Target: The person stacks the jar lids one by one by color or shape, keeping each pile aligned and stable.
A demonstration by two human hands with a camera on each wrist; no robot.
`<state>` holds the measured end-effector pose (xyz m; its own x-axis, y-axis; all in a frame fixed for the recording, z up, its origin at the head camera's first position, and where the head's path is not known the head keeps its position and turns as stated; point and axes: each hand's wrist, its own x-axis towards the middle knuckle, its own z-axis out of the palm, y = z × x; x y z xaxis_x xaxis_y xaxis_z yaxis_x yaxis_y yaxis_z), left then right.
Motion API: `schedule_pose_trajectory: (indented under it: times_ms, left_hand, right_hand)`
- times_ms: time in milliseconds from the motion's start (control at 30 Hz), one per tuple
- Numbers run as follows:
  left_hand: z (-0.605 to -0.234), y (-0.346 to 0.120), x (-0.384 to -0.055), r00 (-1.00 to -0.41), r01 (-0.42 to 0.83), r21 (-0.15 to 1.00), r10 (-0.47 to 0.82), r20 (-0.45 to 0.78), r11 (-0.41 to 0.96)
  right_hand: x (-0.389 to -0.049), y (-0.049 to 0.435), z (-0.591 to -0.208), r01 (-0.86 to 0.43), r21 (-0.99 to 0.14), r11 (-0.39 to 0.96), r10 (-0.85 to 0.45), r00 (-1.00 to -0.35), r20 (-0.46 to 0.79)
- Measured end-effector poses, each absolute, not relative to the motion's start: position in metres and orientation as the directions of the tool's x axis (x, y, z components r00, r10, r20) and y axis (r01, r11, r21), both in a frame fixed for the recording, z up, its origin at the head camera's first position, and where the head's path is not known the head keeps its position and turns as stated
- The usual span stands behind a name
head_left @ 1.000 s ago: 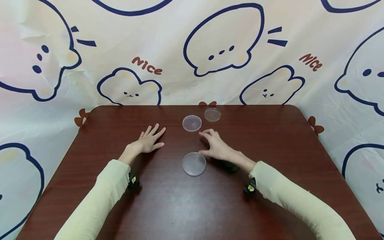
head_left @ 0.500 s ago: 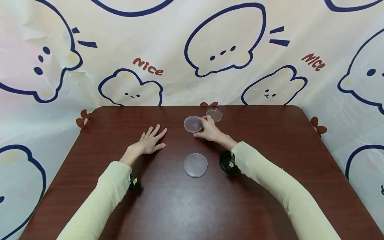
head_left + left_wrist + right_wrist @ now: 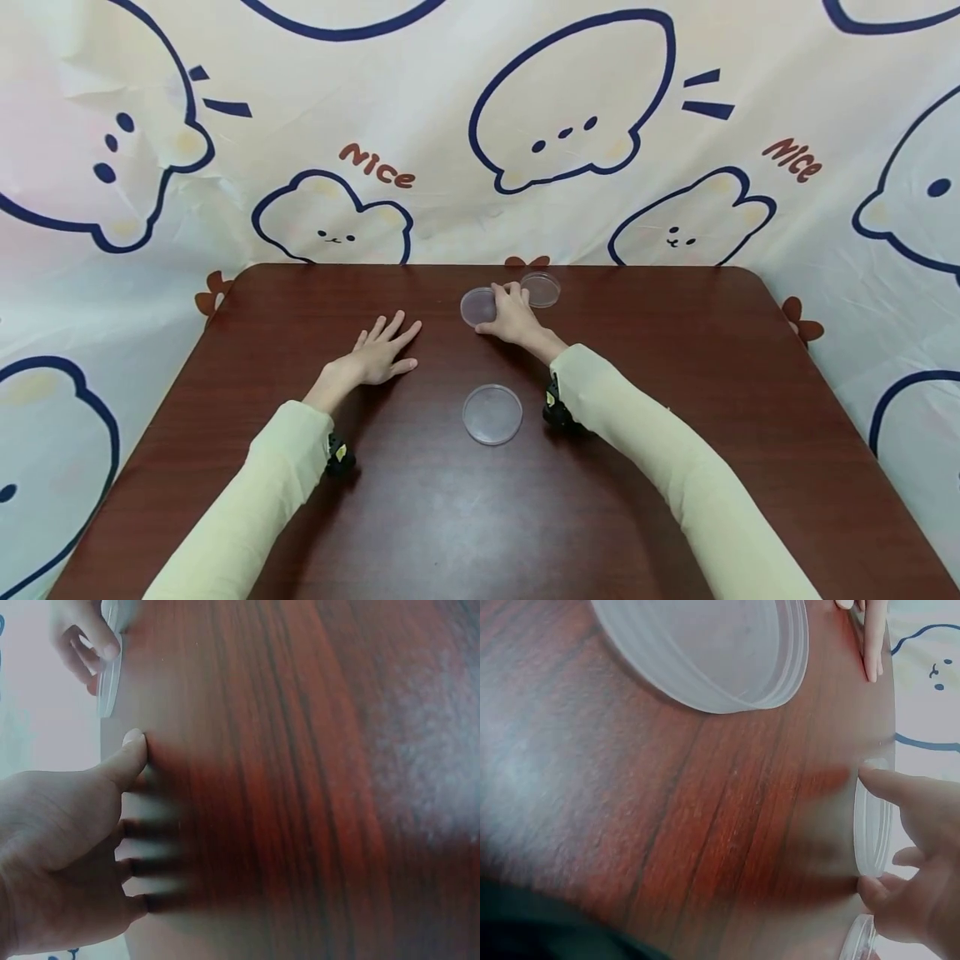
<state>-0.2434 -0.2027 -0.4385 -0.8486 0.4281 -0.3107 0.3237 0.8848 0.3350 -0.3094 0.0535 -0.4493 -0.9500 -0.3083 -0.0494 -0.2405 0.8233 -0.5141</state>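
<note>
The right hand (image 3: 516, 317) pinches a clear round dish (image 3: 476, 307) near the far edge of the brown table (image 3: 375, 517). In the head view, the hand hides part of this dish, but the right wrist view shows its fingers on two sides of the rim. The left hand (image 3: 371, 354) has its fingers spread wide and holds nothing. The left wrist view sees its palm from the thumb side. The head view shows the back dish (image 3: 543, 290) and the near dish (image 3: 492, 414) whole; the right wrist view cuts both off.
</note>
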Motion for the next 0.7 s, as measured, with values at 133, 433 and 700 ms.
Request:
schedule_pose_trajectory:
  times_ms: [133,433,700]
  left_hand:
    - [-0.438,-0.200,-0.247,-0.845,0.334,0.329,0.435,-0.310,0.883]
    - [-0.440,-0.204,-0.241,-0.794,0.386,0.421,0.528,-0.301,0.821]
    - [-0.438,-0.196,-0.229,-0.735,0.498,0.416,0.625,-0.263,0.761]
  right_hand:
    - [-0.311,0.055,-0.449,-0.244,-0.488,0.838,-0.311,-0.949,-0.059]
    - [-0.305,0.069,-0.447,-0.319,-0.546,0.774,-0.413,-0.909,-0.055]
    - [-0.287,0.087,-0.436,-0.379,-0.575,0.725,-0.488,-0.872,-0.039]
